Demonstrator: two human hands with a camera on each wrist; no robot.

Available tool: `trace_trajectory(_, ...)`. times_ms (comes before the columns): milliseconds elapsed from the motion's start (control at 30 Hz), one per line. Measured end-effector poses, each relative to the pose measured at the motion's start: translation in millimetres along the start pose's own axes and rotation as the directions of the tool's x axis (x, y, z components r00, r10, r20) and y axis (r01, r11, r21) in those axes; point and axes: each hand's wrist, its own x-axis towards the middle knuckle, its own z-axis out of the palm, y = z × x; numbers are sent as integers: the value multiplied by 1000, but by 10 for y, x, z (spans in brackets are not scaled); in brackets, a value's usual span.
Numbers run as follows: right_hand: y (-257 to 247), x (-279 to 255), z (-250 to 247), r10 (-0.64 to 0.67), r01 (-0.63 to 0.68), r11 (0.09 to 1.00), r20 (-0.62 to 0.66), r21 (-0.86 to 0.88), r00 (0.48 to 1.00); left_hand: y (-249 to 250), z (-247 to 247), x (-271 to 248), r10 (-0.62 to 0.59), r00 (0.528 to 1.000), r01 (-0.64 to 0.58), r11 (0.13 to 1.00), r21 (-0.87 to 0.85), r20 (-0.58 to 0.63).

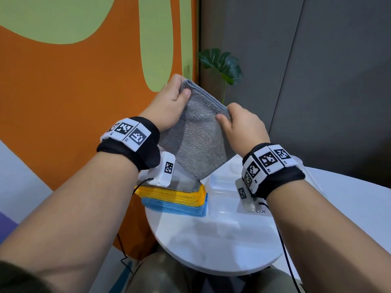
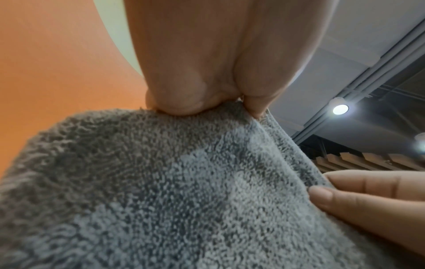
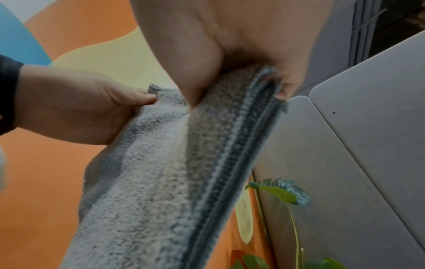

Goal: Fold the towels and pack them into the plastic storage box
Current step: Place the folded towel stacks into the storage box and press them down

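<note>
A folded grey towel (image 1: 196,142) hangs in the air above the table, held by its upper edge. My left hand (image 1: 179,92) pinches the far top corner between thumb and fingers. My right hand (image 1: 224,114) pinches the near top corner. In the left wrist view the grey towel (image 2: 161,191) fills the frame under my left hand (image 2: 220,105), and fingers of the right hand (image 2: 345,198) show at the right. The right wrist view shows the grey towel (image 3: 174,178) in layers, gripped by my right hand (image 3: 239,85). A clear plastic storage box (image 1: 224,199) stands on the table below.
A stack of yellow and blue towels (image 1: 175,199) lies on the round white table (image 1: 211,246), left of the box. An orange and green wall (image 1: 74,81) stands at the left, grey panels (image 1: 317,81) at the right, a leafy plant (image 1: 222,64) behind.
</note>
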Motion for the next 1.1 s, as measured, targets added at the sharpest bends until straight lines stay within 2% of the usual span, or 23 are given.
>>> trace_trajectory(167, 76, 62, -125, 87, -94, 994, -128, -56, 988, 31, 78, 86, 8, 999, -9, 999, -38, -40)
trace_trajectory(300, 195, 79, -268, 88, -108, 991, -236, -75, 968, 21, 240, 152, 21, 996, -26, 998, -53, -81)
trace_trajectory(433, 357, 60, -332, 106, -140, 971, -180, -192, 978, 2, 433, 155, -18, 999, 19, 999, 27, -33)
trace_trajectory(567, 500, -20, -320, 183, -192, 935, -60, -297, 981, -28, 653, 91, -104, 985, 82, 984, 160, 137)
trace_trajectory(700, 606, -94, -313, 271, -222, 912, 100, -346, 957, -62, 864, 23, -192, 931, 128, 968, 216, 310)
trace_trajectory(833, 688, -139, -298, 339, -250, 898, 207, -361, 918, -121, 999, -30, -286, 886, 179, 937, 301, 364)
trace_trajectory(933, 740, -170, -293, 344, -234, 898, 265, -371, 901, -161, 1059, -73, -419, 816, 184, 842, 507, 399)
trace_trajectory(1033, 784, -194, -289, 329, -213, 910, 309, -355, 892, -193, 1158, -117, -509, 733, 121, 750, 651, 451)
trace_trajectory(1100, 809, -200, -297, 326, -209, 916, 333, -341, 885, -214, 1209, -121, -533, 713, 76, 704, 706, 455)
